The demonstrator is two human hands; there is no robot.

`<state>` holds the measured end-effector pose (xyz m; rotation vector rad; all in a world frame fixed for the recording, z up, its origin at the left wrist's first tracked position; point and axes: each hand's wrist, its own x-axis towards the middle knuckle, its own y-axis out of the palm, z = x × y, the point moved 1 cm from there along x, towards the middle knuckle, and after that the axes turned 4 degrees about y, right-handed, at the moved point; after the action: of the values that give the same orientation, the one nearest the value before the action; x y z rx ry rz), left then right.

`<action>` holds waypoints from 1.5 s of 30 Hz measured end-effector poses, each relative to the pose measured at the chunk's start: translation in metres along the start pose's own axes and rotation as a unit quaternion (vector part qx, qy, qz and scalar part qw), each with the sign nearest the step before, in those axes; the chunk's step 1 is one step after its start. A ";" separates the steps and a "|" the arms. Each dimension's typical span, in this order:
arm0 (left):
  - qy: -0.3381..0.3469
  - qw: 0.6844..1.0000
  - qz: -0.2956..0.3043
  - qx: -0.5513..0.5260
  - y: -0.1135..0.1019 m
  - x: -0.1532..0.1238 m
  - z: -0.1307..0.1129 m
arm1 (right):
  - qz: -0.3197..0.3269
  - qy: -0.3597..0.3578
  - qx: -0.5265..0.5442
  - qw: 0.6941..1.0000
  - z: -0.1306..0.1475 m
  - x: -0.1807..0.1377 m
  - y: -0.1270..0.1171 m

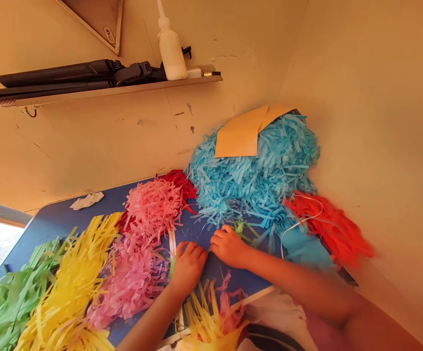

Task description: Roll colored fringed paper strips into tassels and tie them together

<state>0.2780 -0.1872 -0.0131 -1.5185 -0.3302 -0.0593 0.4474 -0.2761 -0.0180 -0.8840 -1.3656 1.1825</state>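
My left hand [189, 267] and my right hand [229, 247] are close together, low over the blue table, with curled fingers. Fringed green tissue paper [239, 227] sticks out beyond my right hand, and a bit of green paper shows beside my left wrist. Both hands appear closed on this paper, though the part between the fingers is mostly hidden. A pink tissue fringe [154, 207] and a mauve one [134, 278] lie left of my left hand. Yellow tissue strips [202, 317] are below my hands, near my lap.
Blue tissue fringe [255, 175] is heaped at the back under orange card [238, 134]. Red fringe [332, 226] with a white cord [288, 228] lies right. Yellow [75, 273] and green fringes [17, 297] spread left. A wall shelf [196, 82] holds a white bottle [172, 53].
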 end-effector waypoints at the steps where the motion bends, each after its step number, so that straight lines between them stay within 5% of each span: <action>1: 0.003 1.000 0.002 0.001 0.001 -0.004 0.000 | -0.004 0.001 -0.006 1.000 0.000 -0.004 0.000; 6: 0.001 0.999 -0.011 -0.037 0.008 -0.024 0.006 | 0.014 0.057 0.043 0.997 -0.019 -0.022 -0.001; 12: -0.131 0.972 -0.021 -0.194 0.014 -0.022 0.019 | 0.077 0.158 0.173 0.969 -0.041 -0.021 -0.004; 21: -0.194 0.971 0.022 -0.140 0.005 -0.004 0.010 | 0.111 0.214 0.166 0.956 -0.037 -0.007 -0.004; 24: -0.135 0.984 0.030 -0.117 -0.001 0.001 0.007 | 0.114 0.224 0.146 0.957 -0.035 -0.002 -0.006; 28: -0.007 0.997 0.052 -0.058 -0.001 0.001 0.003 | 0.100 0.200 0.119 0.968 -0.028 -0.003 -0.013; 32: 0.002 0.997 0.048 -0.056 0.001 0.001 0.002 | 0.037 0.025 0.053 0.998 -0.014 -0.004 -0.015; 37: -0.010 0.998 -0.012 -0.057 0.002 0.008 -0.005 | -0.013 -0.131 -0.060 0.990 -0.007 0.005 0.000; 41: -0.019 0.997 -0.070 -0.034 0.005 0.012 -0.008 | -0.025 -0.119 -0.053 0.991 -0.008 0.014 0.003; 45: -0.041 0.987 -0.157 -0.002 -0.019 0.014 0.000 | -0.083 -0.039 0.042 0.995 0.001 0.025 -0.032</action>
<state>0.2863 -0.1863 0.0091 -1.4649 -0.6341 -0.2457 0.4465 -0.2599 0.0191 -0.6576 -1.4129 1.1455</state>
